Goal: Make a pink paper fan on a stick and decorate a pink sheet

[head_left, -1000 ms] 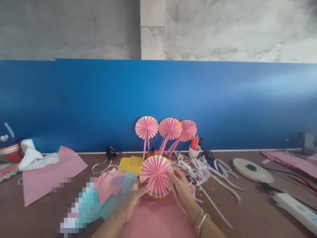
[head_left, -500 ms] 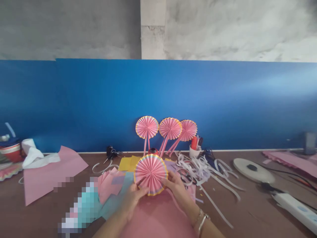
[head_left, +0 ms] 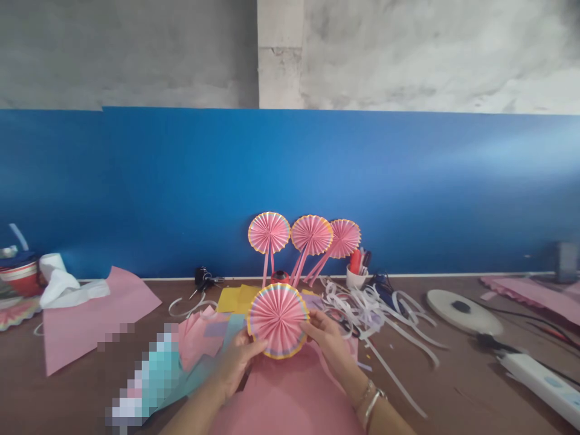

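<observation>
A round pleated pink paper fan with a yellow and pale rainbow edge is held upright between my two hands. My left hand grips its lower left rim, thumb on the front face. On the right rim, my right hand pinches the paper, with thumb in front and fingers behind. Behind it, three similar pink fans on strips, a left one, a middle one and a right one, lean against the blue board. Pink paper lies below my hands.
White paper strips lie tangled at the right, beside a white cup of pens. Further right are a round white disc and a power strip. Keys and a pink sheet are at the left. A blue board stands behind.
The fan has shifted slightly right and turned a little more face-on to me. My left thumb has slid toward the rim, and both hands still hold the fan.
</observation>
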Motion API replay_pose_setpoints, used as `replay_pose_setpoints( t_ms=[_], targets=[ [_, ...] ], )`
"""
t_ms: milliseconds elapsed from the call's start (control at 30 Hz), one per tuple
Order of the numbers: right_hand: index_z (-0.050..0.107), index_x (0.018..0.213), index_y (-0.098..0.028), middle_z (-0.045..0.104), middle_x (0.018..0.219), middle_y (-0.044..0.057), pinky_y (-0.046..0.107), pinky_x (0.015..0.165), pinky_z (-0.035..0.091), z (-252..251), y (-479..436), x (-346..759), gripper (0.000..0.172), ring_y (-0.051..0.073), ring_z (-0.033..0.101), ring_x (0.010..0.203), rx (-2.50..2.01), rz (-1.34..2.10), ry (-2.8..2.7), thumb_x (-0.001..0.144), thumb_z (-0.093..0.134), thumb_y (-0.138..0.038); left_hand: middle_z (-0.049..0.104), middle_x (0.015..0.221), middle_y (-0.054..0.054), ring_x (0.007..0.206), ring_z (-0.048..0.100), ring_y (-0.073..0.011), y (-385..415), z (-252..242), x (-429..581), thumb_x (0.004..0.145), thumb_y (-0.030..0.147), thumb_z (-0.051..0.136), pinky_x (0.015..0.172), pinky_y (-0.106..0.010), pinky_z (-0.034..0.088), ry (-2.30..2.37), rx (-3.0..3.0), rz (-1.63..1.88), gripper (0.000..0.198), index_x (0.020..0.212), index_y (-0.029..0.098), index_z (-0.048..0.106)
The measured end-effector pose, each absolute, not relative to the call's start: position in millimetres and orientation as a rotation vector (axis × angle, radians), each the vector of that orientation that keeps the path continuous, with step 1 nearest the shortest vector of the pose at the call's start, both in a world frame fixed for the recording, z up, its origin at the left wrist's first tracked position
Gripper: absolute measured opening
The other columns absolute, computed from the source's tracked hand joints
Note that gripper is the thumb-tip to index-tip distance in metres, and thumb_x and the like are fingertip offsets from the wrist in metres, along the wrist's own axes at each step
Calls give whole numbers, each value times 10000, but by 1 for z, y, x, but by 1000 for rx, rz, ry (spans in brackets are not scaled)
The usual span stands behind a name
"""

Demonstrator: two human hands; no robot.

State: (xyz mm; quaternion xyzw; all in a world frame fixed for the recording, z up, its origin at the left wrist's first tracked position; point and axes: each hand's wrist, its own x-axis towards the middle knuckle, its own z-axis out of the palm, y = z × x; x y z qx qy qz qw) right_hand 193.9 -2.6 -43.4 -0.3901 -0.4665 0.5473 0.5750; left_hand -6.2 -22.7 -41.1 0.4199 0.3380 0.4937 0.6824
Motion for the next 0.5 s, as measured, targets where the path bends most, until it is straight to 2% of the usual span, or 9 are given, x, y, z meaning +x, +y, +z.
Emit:
replay_pose_setpoints(
  t_ms=[100, 167, 300, 500],
  targets=[
    [645, 840, -190, 678, 752, 24, 257, 580, 414, -44, -3, 194, 295, 163, 591, 660, -890, 1331, -1109, 628, 773, -350, 685, 1078, -117, 954, 648, -271, -21, -45, -7, 761, 387, 655, 761, -345, 507, 781, 937, 1093, 464, 1165, 164, 602],
    [631, 881, -200, 687, 802, 33, 288, 640, 444, -46, -2, 194, 323, 193, 621, 726, -849, 1381, -1120, 639, 764, -368, 688, 1068, -119, 920, 659, -258, -20, -49, -7, 771, 405, 645, 731, -329, 510, 811, 912, 1120, 461, 1161, 162, 605],
    [581, 948, -222, 695, 821, 30, 367, 777, 464, -54, 2, 193, 418, 228, 648, 804, -770, 1494, -1130, 610, 787, -354, 710, 1007, -110, 870, 668, -260, -18, -54, -5, 708, 377, 712, 701, -333, 512, 837, 848, 1176, 457, 1102, 156, 643],
    [549, 984, -238, 692, 841, 23, 386, 789, 470, -55, 1, 192, 457, 240, 652, 838, -735, 1522, -1089, 596, 786, -285, 719, 997, -99, 912, 662, -282, -20, -49, -2, 631, 292, 763, 779, -368, 503, 839, 796, 1198, 405, 1002, 157, 674]
  ],
)
